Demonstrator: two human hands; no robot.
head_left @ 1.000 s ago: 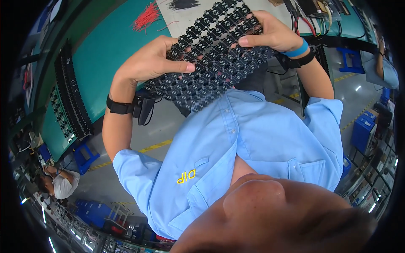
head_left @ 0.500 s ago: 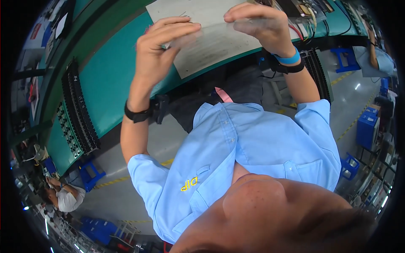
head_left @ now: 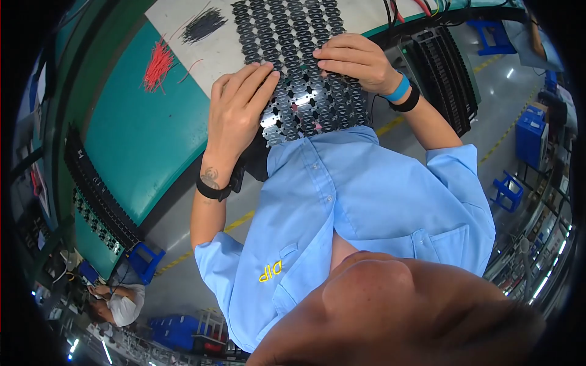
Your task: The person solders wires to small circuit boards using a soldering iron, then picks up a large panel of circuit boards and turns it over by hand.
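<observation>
The pale sheet held up half a second ago is gone; now the black perforated panel [head_left: 299,67] lies at the surface's near edge. Left hand [head_left: 235,110] presses flat, fingers spread; right hand [head_left: 354,58] curls over its right side, clamping nothing.

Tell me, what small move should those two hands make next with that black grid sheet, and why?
Probably slide the black grid sheet further onto the white mat. Its near edge overhangs the bench toward the blue shirt, with the left hand and right hand flat on top.
</observation>
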